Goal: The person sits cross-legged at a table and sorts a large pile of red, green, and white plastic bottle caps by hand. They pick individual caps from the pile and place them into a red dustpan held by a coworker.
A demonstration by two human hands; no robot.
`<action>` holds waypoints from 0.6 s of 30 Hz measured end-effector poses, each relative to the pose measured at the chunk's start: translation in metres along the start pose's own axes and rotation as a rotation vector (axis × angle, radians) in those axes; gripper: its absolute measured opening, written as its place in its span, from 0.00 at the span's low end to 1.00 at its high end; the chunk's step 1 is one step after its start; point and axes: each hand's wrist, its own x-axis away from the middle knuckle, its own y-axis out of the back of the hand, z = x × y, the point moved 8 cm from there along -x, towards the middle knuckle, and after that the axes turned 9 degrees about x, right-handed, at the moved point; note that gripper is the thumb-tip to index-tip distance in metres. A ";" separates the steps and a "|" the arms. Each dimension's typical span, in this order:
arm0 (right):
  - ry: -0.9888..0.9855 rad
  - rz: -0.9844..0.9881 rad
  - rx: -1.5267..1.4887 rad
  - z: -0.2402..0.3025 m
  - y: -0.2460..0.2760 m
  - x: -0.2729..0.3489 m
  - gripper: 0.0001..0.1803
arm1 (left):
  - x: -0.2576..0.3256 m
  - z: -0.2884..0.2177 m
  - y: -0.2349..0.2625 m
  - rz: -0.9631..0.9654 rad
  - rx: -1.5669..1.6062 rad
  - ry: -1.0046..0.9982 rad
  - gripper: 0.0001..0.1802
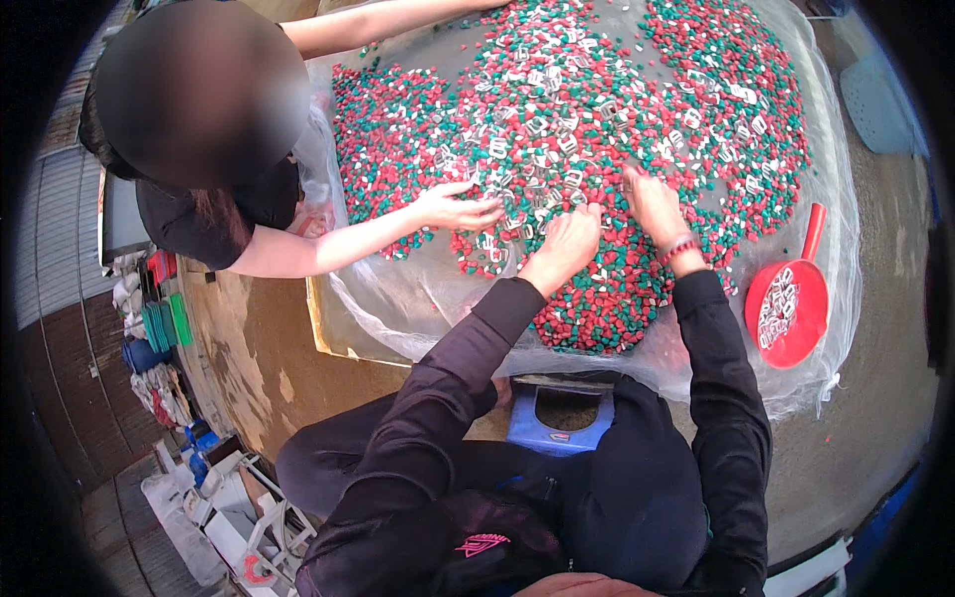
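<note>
Here, a clear plastic sheet (398, 308) is lying over the ground and carrying a wide spread of red, green and white pellets (597, 129), which is reaching away from the person toward the top of the view. Mixed through the spread are small clear buckle-like pieces (542, 127), lying thickest in a band running straight ahead of the two hands and thinning toward the right. A co-worker's hand (453, 207) is resting, fingers spread, on the pile just to the left of the person's own.

The person's left hand (565, 244) is pressing palm-down into the near edge of the pellets, fingers loosely curled; whether anything is pinched beneath it cannot be told. The right hand (652, 204) is lying a little farther in, fingers extended and flat on the pile, and nothing can be seen gripped in it. It is the nearer of the two to the dense band of clear pieces, which is beginning just beyond its fingertips.

Well to the right, at the sheet's edge, a red scoop (791, 303) is sitting with its handle pointing up and away, already holding a small heap of the clear pieces. A blue stool (557, 418) is showing beneath the person.
</note>
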 end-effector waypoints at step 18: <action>-0.035 0.202 -2.358 0.032 0.046 0.048 0.18 | -0.035 0.014 0.070 0.058 0.322 -0.075 0.11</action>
